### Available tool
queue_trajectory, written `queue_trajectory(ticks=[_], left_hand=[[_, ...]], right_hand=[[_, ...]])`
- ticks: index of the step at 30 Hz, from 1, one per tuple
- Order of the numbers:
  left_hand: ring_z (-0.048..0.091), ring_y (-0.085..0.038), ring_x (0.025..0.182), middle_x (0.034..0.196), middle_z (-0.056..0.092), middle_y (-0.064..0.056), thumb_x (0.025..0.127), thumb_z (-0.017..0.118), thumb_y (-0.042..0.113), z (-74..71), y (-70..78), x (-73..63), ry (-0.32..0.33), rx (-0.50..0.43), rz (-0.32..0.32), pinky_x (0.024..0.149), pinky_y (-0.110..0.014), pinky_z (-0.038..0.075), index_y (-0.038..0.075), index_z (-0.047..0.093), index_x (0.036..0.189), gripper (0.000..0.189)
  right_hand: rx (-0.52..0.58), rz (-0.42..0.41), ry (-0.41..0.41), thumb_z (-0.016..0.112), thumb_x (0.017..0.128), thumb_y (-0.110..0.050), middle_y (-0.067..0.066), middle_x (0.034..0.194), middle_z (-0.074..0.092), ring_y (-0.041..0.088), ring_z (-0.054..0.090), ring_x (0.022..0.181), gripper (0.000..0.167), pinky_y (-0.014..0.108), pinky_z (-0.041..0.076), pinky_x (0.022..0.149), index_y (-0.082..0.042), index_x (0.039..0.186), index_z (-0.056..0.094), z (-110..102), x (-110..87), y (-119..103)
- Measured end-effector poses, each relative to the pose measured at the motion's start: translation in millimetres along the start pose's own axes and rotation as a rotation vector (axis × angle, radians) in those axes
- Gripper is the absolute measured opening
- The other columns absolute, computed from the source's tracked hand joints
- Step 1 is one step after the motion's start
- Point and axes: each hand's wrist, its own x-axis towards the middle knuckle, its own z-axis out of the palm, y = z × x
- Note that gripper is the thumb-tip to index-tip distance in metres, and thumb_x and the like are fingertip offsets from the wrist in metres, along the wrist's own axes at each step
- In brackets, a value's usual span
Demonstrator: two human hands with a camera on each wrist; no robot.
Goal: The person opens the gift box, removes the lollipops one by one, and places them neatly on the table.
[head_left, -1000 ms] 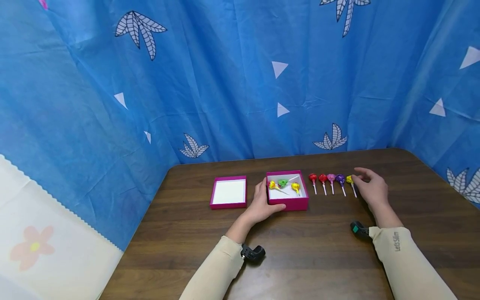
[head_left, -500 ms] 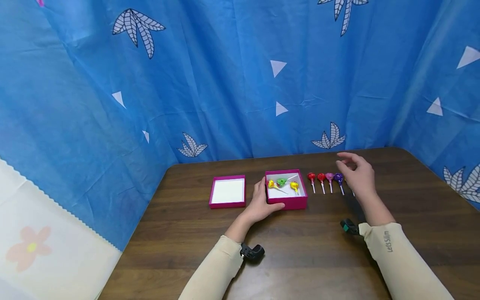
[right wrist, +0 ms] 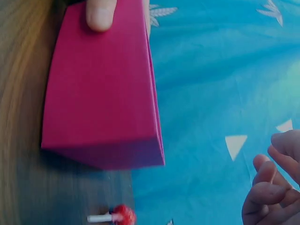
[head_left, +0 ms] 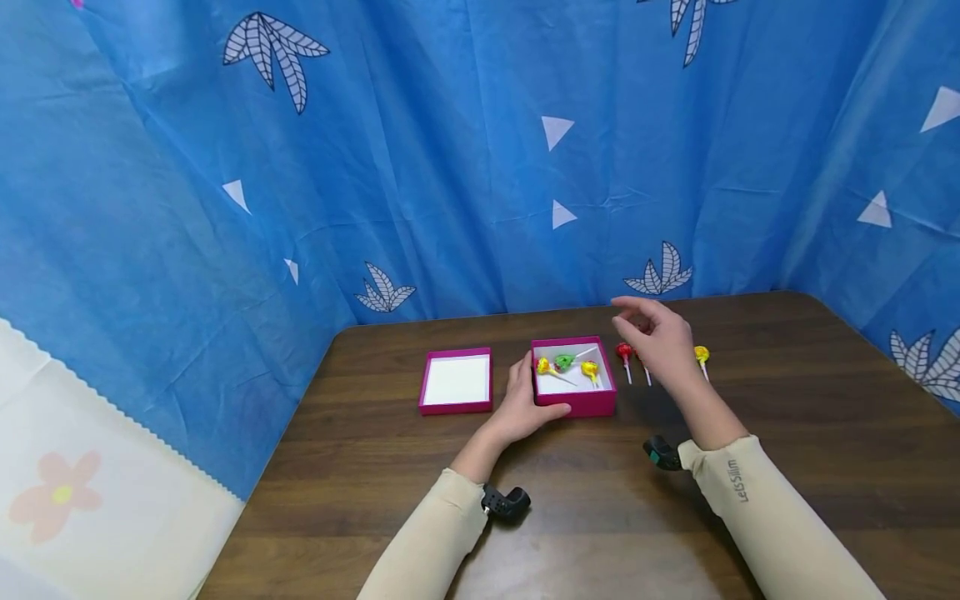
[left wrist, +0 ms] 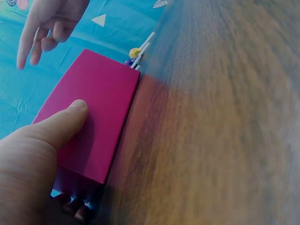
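My left hand (head_left: pixel 519 410) grips the magenta box (head_left: pixel 585 406) at its left side, thumb against the front wall. Inside lie a green lollipop (head_left: pixel 563 362) and two yellow ones. My right hand (head_left: pixel 663 346) is raised over the lollipop row, fingers loosely bent and holding nothing. It covers the middle of that row; a red lollipop (head_left: pixel 625 351) shows at the left end and a yellow lollipop (head_left: pixel 702 354) at the right. In the right wrist view the bent fingers (right wrist: pixel 267 192) are apart from the box.
Left of the box lies its magenta-edged lid (head_left: pixel 456 382), white inside facing up. Everything stands on a dark wooden table (head_left: pixel 600 500). A blue patterned curtain (head_left: pixel 450 167) hangs behind the table, and a pale cloth (head_left: pixel 90 467) is at the left.
My right hand has left the yellow lollipop at the row's right end, risen and moved left toward the box. That lollipop stays on the table. My left hand keeps its place on the box.
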Motion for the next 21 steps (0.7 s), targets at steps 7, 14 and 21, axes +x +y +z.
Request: queue_trajectory(ticks=[7, 14, 21], left_hand=[[0.023, -0.028, 0.149, 0.164, 0.013, -0.007, 0.082, 0.078, 0.044, 0.4, 0.2, -0.6, -0.009, 0.006, 0.002, 0.119, -0.053, 0.034, 0.016, 0.003, 0.161, 0.113], [0.023, -0.028, 0.149, 0.164, 0.011, -0.007, 0.083, 0.078, 0.043, -1.2, 1.8, 1.0, -0.009, 0.001, -0.007, 0.118, -0.053, 0.037, 0.016, 0.002, 0.161, 0.112], [0.023, -0.027, 0.148, 0.163, 0.012, -0.006, 0.084, 0.077, 0.042, -2.8, -0.9, 1.7, -0.015, 0.004, 0.022, 0.116, -0.049, 0.040, 0.017, 0.002, 0.161, 0.110]], right_hand=[[0.022, 0.040, -0.186, 0.068, 0.096, -0.022, 0.012, 0.111, 0.071, 0.023, 0.057, 0.079, 0.035, 0.022, 0.050, 0.064, -0.015, 0.131, 0.065, 23.0, 2.0, -11.6], [0.007, 0.106, -0.401, 0.069, 0.094, -0.021, 0.015, 0.130, 0.067, 0.034, 0.062, 0.113, 0.037, 0.046, 0.058, 0.092, -0.014, 0.130, 0.065, 46.8, 10.9, -14.2], [-0.037, 0.119, -0.509, 0.069, 0.093, -0.018, 0.016, 0.128, 0.068, 0.033, 0.062, 0.113, 0.036, 0.045, 0.058, 0.091, -0.012, 0.129, 0.067, 65.8, 16.9, -16.1]])
